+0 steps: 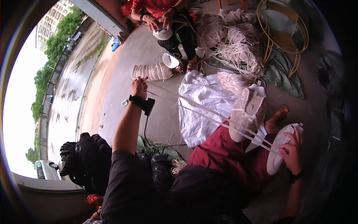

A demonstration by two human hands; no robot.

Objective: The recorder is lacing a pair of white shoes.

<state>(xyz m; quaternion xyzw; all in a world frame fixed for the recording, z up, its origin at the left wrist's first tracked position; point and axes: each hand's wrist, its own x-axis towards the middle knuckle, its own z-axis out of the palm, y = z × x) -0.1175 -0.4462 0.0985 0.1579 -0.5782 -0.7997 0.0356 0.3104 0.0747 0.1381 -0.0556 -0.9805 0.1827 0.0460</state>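
My left hand (139, 88) is raised out to the left, its fingers closed on the ends of a white shoelace (203, 109). Two strands of the lace run taut across my lap to a white shoe (275, 158) at the right. That shoe is held by my right hand (292, 152), thumb and fingers gripping its side near the lacing. Beside it, over my dark red trouser leg (216, 149), rests another white shoe (247, 114) with its laces threaded. The lace ends inside my left fist are too small to make out.
A white cloth (201, 100) lies on the floor, with pale shoe uppers (231, 82) at its edge. A big heap of pale laces (242, 48) and a yellow metal-framed chair (283, 33) stand behind. A co-worker (160, 5) handles a white piece beside a nested cream stack (153, 71).
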